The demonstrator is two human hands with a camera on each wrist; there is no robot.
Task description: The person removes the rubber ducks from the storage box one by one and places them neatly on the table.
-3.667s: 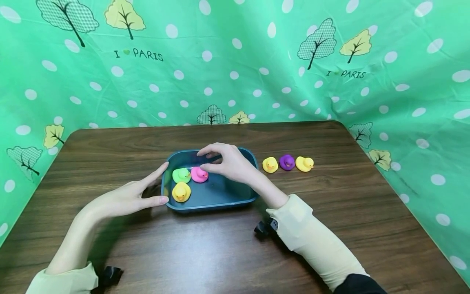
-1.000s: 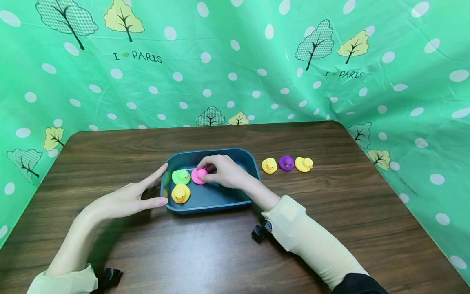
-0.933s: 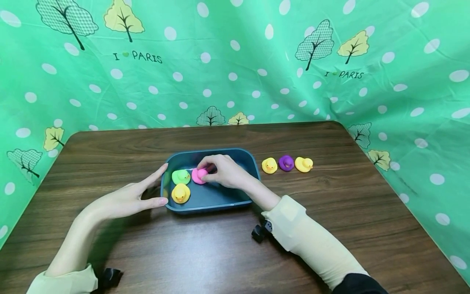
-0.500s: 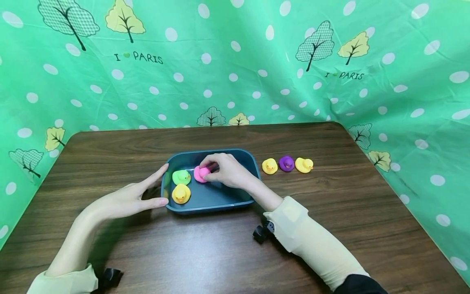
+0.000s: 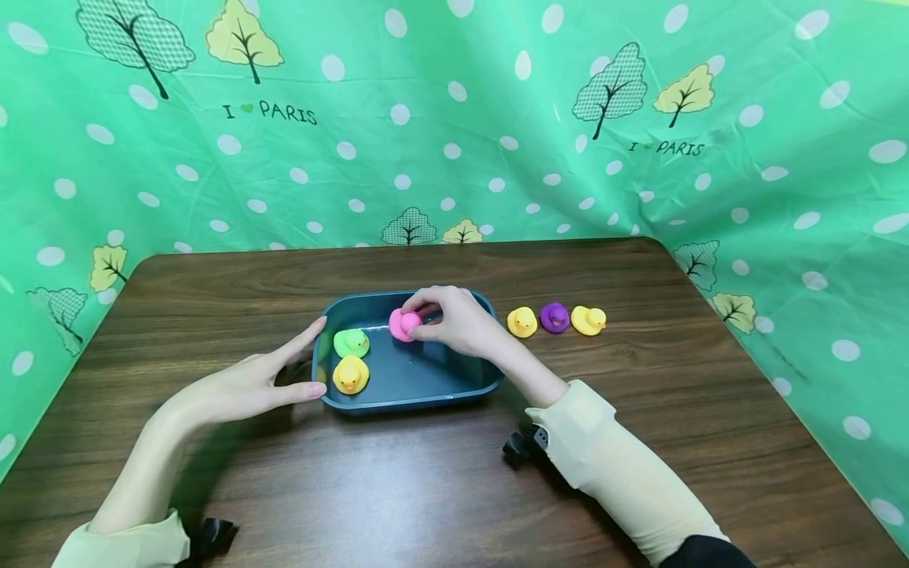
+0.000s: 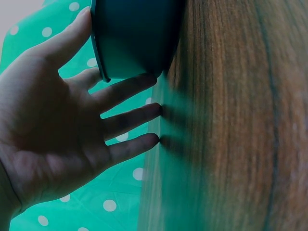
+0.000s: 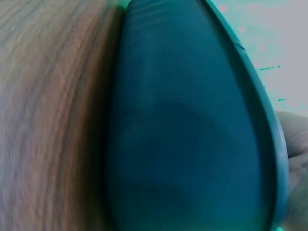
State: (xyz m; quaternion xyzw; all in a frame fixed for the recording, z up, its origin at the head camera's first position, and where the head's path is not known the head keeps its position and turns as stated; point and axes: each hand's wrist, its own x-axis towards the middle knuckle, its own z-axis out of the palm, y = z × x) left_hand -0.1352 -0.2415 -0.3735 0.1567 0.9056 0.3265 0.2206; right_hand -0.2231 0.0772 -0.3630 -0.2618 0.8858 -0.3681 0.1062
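My right hand [image 5: 458, 319] pinches a pink rubber duck [image 5: 403, 324] between thumb and fingers, over the inside of a dark blue tray [image 5: 408, 404]. In the right wrist view the tray's outer wall [image 7: 187, 125] fills the middle and hides most of that hand. My left hand [image 5: 248, 384] has its fingers spread at the tray's left end, thumb and a fingertip at the rim. The left wrist view shows the same hand [image 6: 62, 115] with straight fingers beside the tray [image 6: 134, 38]. A green duck [image 5: 351, 342] and a yellow duck [image 5: 351, 375] sit in the tray's left part.
Right of the tray, a yellow duck [image 5: 521, 322], a purple duck [image 5: 555, 317] and another yellow duck [image 5: 589, 319] stand in a row on the brown wooden table [image 5: 398, 489]. A green dotted cloth [image 5: 454, 118] hangs behind and at the sides.
My right hand has taken hold of the pink duck, lifted it, and moved it right and away from the green duck. The left hand stays at the tray's left end.
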